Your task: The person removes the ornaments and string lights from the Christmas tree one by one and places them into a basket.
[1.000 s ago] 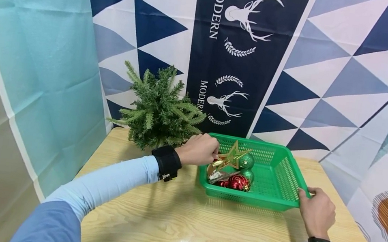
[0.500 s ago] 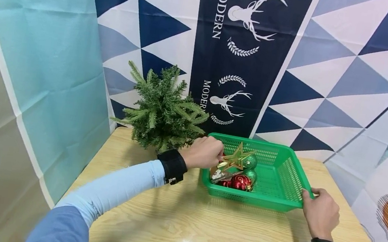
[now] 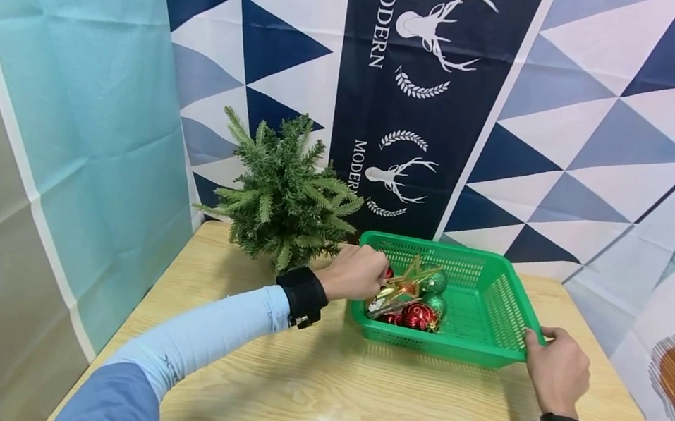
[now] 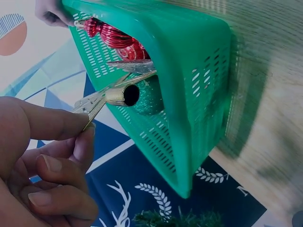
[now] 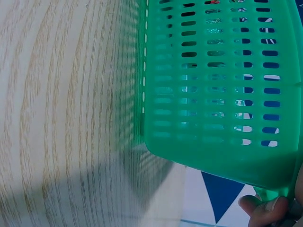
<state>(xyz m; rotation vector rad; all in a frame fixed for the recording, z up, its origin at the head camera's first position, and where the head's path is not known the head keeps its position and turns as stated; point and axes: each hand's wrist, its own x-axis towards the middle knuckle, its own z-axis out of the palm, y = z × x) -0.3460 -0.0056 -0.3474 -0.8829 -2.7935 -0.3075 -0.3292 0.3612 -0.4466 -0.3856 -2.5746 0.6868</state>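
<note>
My left hand point(image 3: 357, 273) reaches over the left side of a green plastic basket point(image 3: 441, 347). Its thumb and index finger pinch one point of a gold star tree topper point(image 3: 410, 277). In the left wrist view the topper's round hollow socket point(image 4: 122, 95) faces the camera, and the other fingers curl loosely below. Red ornaments point(image 3: 419, 316) and green glitter balls point(image 3: 434, 280) lie at the basket's left end, partly behind the star. At the basket's front right corner, my right hand point(image 3: 558, 368) grips the rim, thumb on the inside edge; the right wrist view shows its fingertips point(image 5: 270, 210) at that corner.
A small artificial Christmas tree point(image 3: 288, 193) stands left of the basket at the back of the wooden table point(image 3: 288, 389). Patterned cloth point(image 3: 428, 108) hangs behind the table, and a teal curtain point(image 3: 83, 99) hangs on the left.
The left hand has dipped slightly and turned the star, which now lies flatter and lower over the ornaments. The right hand keeps its grip on the basket. The whole head view shifted a little.
</note>
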